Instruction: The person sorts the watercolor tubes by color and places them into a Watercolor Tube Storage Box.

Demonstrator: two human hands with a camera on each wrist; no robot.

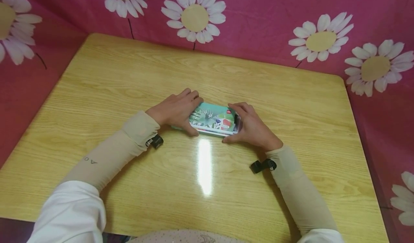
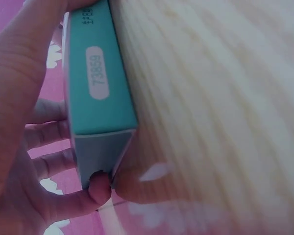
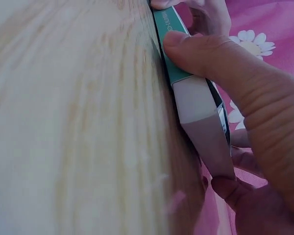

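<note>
A flat teal box printed with leaves and flowers lies on the table in the head view. My left hand grips its left end, thumb along the near side and fingers round the far side. From the right, my right hand holds the other end. The left wrist view has the teal side with a label reading 73859; one fingertip sits at a notch in the end. In the right wrist view a white inner part sticks out of the teal cover, my thumb pressing the cover's side and a finger at the white part's end.
The wooden table extends round the box on every side, with a bright light reflection in front. Pink cloth with large daisies hangs behind and beside it. A small black camera sits at the right wrist.
</note>
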